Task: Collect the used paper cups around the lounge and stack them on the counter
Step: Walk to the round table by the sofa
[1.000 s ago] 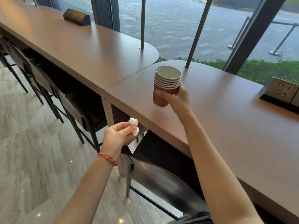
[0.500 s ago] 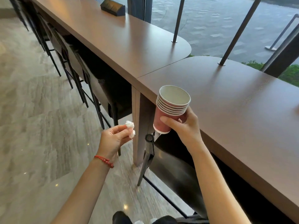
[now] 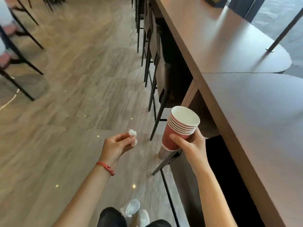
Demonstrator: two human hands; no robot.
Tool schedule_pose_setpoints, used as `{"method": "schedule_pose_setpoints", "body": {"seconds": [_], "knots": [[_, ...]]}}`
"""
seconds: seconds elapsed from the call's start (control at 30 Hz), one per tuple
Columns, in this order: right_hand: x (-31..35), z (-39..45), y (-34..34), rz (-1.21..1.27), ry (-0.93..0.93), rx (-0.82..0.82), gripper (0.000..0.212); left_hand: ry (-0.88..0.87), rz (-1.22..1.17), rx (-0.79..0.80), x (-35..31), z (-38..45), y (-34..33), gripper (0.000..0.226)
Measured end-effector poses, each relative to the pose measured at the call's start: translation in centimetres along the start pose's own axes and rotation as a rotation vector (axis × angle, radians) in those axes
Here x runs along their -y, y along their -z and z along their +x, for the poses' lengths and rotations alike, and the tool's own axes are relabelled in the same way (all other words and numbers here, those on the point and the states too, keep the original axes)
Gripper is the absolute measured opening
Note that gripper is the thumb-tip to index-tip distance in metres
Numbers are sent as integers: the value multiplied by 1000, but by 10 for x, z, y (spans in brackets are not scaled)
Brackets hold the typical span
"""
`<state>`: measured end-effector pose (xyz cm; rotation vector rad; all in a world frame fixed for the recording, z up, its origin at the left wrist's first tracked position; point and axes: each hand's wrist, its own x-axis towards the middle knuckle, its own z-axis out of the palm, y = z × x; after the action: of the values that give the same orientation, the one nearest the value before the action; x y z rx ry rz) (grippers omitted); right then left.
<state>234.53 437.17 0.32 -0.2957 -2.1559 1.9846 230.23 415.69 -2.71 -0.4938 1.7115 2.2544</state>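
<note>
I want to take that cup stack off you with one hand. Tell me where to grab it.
Grab the cup stack round the red wall just under the nested rims, from the floor side. The right hand wraps the lower wall from the counter side, and the stack leans, so avoid the thin rims.

A long brown counter (image 3: 246, 99) runs along the right side, made of two tops that meet at a seam, each with a rounded end on the window side. A thin dark post (image 3: 278, 38) stands on the farther top near its rounded end. A dark box (image 3: 214, 0) sits on that top at the upper edge, only partly in view. Below, the grey-brown tiled floor (image 3: 73, 95) bears the black legs of a row of stools (image 3: 152, 71) tucked under the counter.
</note>
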Motion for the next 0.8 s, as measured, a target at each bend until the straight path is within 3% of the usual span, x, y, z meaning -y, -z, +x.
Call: {"method": "schedule_pose_setpoints", "body": {"seconds": [0.33, 0.8], "knots": [[-4, -7, -108, 7, -19, 521, 54, -113, -139, -412, 4, -60, 100, 9], [6, -90, -330, -80, 16, 1046, 50, -309, -296, -819, -9, -163, 275, 25]]}}
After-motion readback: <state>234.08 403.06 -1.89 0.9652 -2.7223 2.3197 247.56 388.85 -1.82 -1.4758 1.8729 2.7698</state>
